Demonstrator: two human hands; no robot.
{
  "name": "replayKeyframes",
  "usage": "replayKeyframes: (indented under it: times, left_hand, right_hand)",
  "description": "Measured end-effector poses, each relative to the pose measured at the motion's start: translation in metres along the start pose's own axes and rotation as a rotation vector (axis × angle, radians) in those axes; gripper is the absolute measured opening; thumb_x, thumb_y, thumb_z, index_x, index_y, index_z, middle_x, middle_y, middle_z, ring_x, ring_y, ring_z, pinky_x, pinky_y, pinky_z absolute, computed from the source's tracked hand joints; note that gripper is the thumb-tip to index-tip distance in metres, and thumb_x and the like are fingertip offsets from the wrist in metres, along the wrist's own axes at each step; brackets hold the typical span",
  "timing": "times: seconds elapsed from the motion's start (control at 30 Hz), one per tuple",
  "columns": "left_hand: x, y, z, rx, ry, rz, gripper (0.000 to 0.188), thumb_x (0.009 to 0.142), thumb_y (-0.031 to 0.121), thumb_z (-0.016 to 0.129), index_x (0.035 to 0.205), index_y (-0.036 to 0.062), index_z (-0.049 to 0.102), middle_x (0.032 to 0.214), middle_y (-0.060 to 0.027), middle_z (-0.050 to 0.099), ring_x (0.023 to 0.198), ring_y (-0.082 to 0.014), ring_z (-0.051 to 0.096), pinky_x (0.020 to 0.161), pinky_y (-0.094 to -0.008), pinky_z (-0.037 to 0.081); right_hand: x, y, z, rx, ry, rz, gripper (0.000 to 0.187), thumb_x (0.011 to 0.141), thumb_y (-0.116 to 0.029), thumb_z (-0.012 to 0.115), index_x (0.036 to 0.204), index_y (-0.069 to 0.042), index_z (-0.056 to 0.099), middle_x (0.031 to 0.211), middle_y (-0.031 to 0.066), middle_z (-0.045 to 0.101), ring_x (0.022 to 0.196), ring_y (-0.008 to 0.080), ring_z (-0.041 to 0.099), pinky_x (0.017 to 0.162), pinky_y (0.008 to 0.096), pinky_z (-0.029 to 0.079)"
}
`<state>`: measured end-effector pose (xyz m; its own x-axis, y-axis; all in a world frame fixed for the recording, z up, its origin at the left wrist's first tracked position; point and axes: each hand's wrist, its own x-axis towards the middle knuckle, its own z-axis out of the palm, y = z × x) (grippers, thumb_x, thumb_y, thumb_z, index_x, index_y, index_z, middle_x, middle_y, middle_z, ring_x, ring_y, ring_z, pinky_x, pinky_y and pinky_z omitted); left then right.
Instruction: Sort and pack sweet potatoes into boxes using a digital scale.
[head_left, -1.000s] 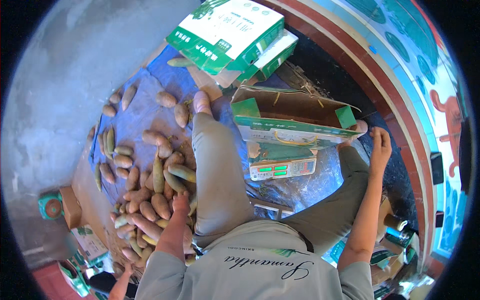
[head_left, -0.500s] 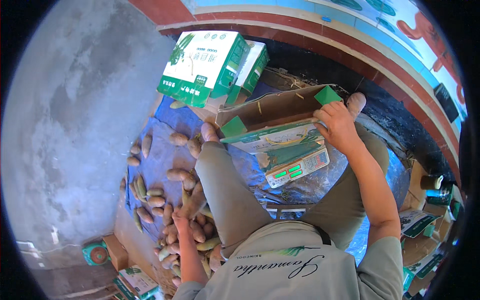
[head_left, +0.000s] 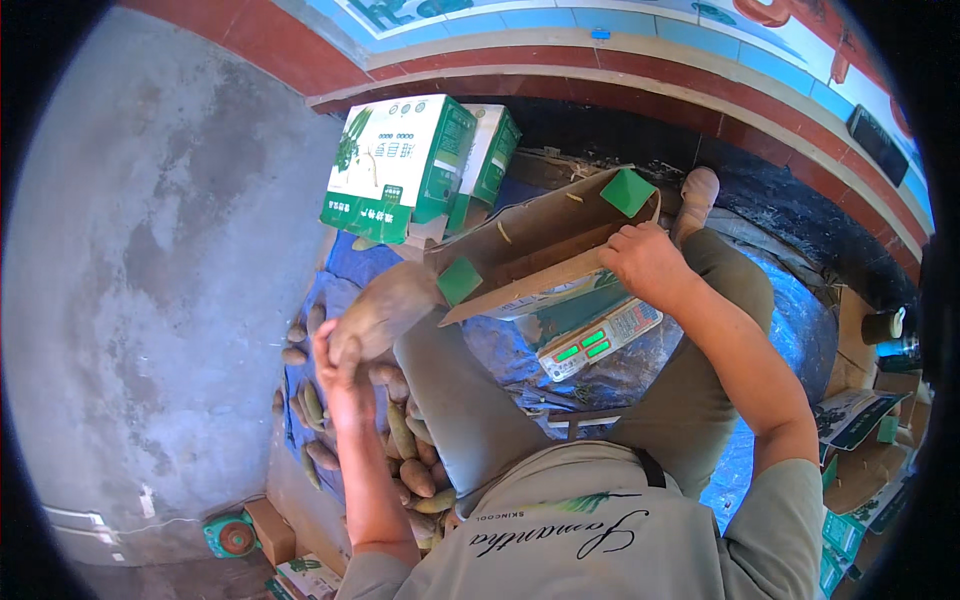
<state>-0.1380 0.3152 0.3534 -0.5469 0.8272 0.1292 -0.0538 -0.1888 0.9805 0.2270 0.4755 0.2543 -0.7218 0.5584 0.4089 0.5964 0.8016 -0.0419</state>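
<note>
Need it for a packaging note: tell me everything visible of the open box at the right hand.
The box is long and looks like cardboard: brown inside, the outside partly white and green. A green flap shows at each end, with two short yellowish strips on the inner far wall. It lies open-topped, slanting up toward the picture's right, seemingly on the scale. The right hand grips its near rim toward the right end. The blurred tuber meets its left end in view; contact is unclear.

free: carton [head_left: 535, 222] mouth, from above | obstacles: green corner flap [head_left: 459, 281], left knee [head_left: 428, 347]
</note>
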Motion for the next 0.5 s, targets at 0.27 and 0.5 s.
replayKeyframes:
  times: [0.27,0.5]
  left_hand:
    - [0.026,-0.049,0.098,0.276,-0.315,-0.122,0.044,0.074,0.006,0.070,0.113,0.0072,0.051,0.105,-0.0048,0.054,0.097,-0.0139,0.051,0.084,-0.0273,0.043]
    - [0.061,-0.121,0.122,0.495,-0.378,-0.136,0.045,0.073,0.011,0.073,0.111,0.0081,0.050,0.101,-0.0051,0.055,0.090,-0.0128,0.053,0.079,-0.0260,0.046]
  right_hand:
    - [-0.005,0.000,-0.003,-0.002,-0.028,-0.019,0.007,0.068,-0.012,0.058,0.075,-0.011,0.057,0.074,0.0034,0.056,0.078,0.0199,0.056,0.067,0.0320,0.045]
    - [-0.004,-0.003,-0.008,0.045,-0.068,-0.001,0.009,0.070,-0.012,0.059,0.078,-0.011,0.059,0.078,0.0033,0.058,0.081,0.0204,0.056,0.071,0.0332,0.045]
